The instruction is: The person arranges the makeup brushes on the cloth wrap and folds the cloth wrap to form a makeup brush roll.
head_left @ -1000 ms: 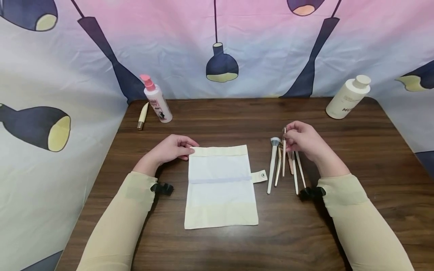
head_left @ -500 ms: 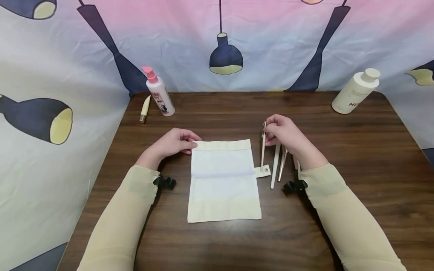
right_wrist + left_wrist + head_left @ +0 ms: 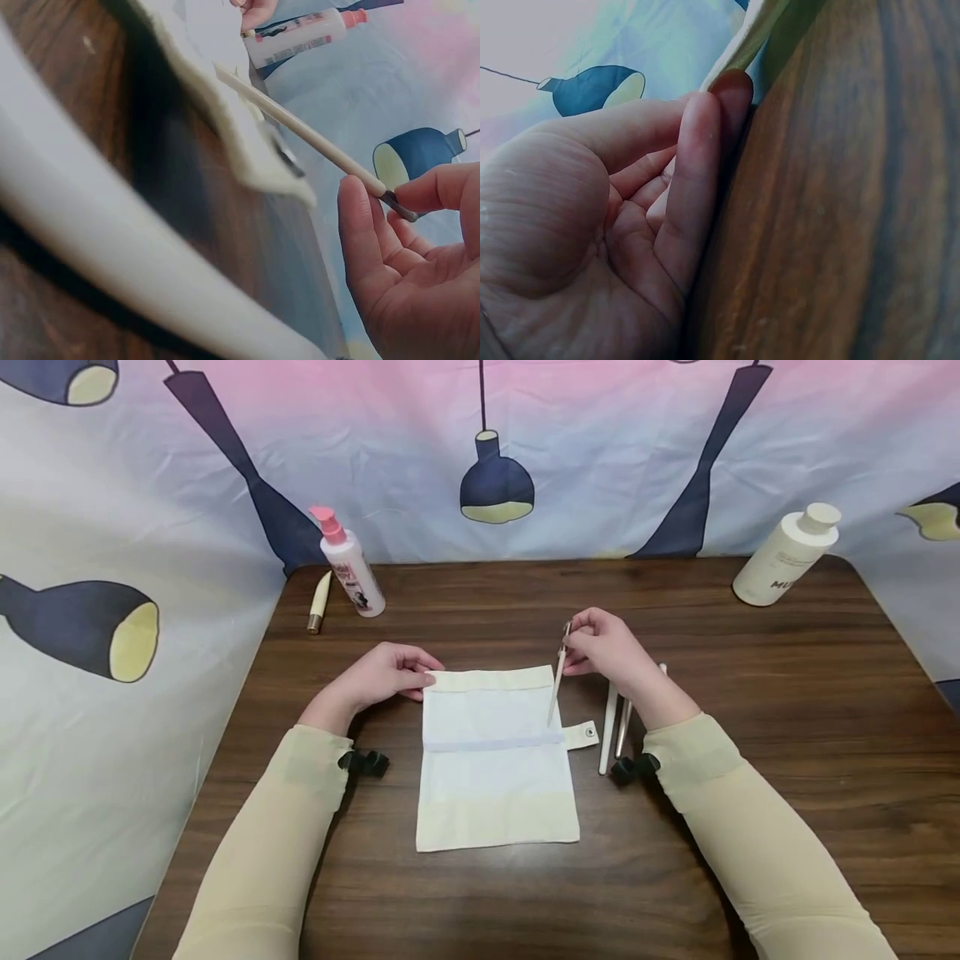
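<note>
A cream fabric roll-up pouch (image 3: 495, 777) lies unfolded on the table, its snap tab (image 3: 582, 736) pointing right. Its top left corner is pinched between thumb and fingers of my left hand (image 3: 381, 681); the left wrist view shows the fabric edge (image 3: 742, 43) at the fingertips. My right hand (image 3: 606, 647) pinches a slim makeup brush (image 3: 307, 136) near its dark tip. The pale handle slants down over the pouch's right side, its end close above the middle band (image 3: 487, 744). More brushes (image 3: 609, 731) lie right of the tab, partly hidden under my right wrist.
On the wooden table (image 3: 495, 910), a pink-topped pump bottle (image 3: 352, 572) and a cream tube (image 3: 319, 602) stand and lie at the back left. A white bottle (image 3: 783, 560) stands at the back right. A lamp-print cloth (image 3: 600, 468) hangs behind.
My right hand has lifted the brush away from the others and carried it left, over the pouch's right side. My left hand keeps its pinch on the corner. The head view has shifted slightly.
</note>
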### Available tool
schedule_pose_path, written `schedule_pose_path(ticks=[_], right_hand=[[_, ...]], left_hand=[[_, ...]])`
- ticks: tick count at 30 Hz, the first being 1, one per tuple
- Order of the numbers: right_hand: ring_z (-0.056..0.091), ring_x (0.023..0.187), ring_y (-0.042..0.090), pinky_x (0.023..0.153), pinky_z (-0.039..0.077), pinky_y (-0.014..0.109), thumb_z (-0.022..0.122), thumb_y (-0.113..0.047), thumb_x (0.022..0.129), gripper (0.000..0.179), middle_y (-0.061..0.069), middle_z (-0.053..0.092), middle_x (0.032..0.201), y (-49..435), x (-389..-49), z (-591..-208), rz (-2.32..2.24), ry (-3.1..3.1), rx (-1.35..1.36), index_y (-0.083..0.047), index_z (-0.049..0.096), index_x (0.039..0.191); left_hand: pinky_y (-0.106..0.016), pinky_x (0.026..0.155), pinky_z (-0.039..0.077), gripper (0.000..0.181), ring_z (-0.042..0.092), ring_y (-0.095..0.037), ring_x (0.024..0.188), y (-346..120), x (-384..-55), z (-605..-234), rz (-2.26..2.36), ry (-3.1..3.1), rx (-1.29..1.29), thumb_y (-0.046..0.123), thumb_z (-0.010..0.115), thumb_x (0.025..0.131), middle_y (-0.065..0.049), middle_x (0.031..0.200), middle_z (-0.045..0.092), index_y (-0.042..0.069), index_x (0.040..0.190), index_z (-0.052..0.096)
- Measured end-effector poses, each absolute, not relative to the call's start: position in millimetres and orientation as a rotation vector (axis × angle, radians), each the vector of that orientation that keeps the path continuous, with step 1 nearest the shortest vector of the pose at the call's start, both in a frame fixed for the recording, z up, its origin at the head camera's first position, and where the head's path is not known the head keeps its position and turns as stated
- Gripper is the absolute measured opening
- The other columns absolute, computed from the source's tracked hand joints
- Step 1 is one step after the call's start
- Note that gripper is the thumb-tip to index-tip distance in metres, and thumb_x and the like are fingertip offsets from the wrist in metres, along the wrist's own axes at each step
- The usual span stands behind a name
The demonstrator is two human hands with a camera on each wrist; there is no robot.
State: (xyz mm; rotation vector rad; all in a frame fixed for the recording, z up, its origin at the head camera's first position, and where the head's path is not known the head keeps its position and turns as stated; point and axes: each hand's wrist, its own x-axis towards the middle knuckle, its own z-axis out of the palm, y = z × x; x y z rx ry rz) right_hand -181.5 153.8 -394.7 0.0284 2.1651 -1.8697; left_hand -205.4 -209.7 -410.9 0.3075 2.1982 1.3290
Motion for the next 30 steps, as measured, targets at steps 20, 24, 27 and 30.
schedule_pose_path(ticks=[20,24,27,30], right_hand=[[0.065,0.071,0.023,0.066,0.061,0.031,0.056,-0.008,0.101,0.024,0.011,0.065,0.085,139,-174,-400,-1.608,2.179,-0.079,0.005,0.049,0.12],[0.065,0.071,0.023,0.065,0.059,0.03,0.056,-0.007,0.1,0.024,0.01,0.065,0.083,137,-168,-401,-1.581,2.156,-0.111,0.004,0.049,0.12],[0.065,0.071,0.022,0.064,0.058,0.029,0.055,-0.007,0.1,0.023,0.009,0.064,0.083,138,-168,-400,-1.579,2.156,-0.125,0.003,0.05,0.119],[0.066,0.072,0.022,0.064,0.058,0.029,0.054,-0.01,0.101,0.021,0.011,0.064,0.085,140,-170,-399,-1.576,2.156,-0.126,0.002,0.051,0.118]], left_hand=[[-0.03,0.076,0.064,0.023,0.07,-0.017,0.083,-210,-204,-416,1.363,2.19,0.307,0.007,0.07,0.098,-0.013,0.096,0.07,-0.001,0.119,0.072],[-0.031,0.076,0.064,0.023,0.071,-0.016,0.083,-212,-201,-419,1.347,2.186,0.287,0.007,0.07,0.098,-0.013,0.097,0.07,-0.001,0.12,0.072],[-0.031,0.075,0.064,0.022,0.071,-0.017,0.082,-212,-202,-417,1.352,2.203,0.301,0.007,0.07,0.098,-0.013,0.096,0.07,0.0,0.119,0.072],[-0.03,0.076,0.064,0.023,0.071,-0.016,0.083,-210,-204,-416,1.357,2.202,0.318,0.007,0.07,0.098,-0.013,0.096,0.07,-0.001,0.119,0.072]])
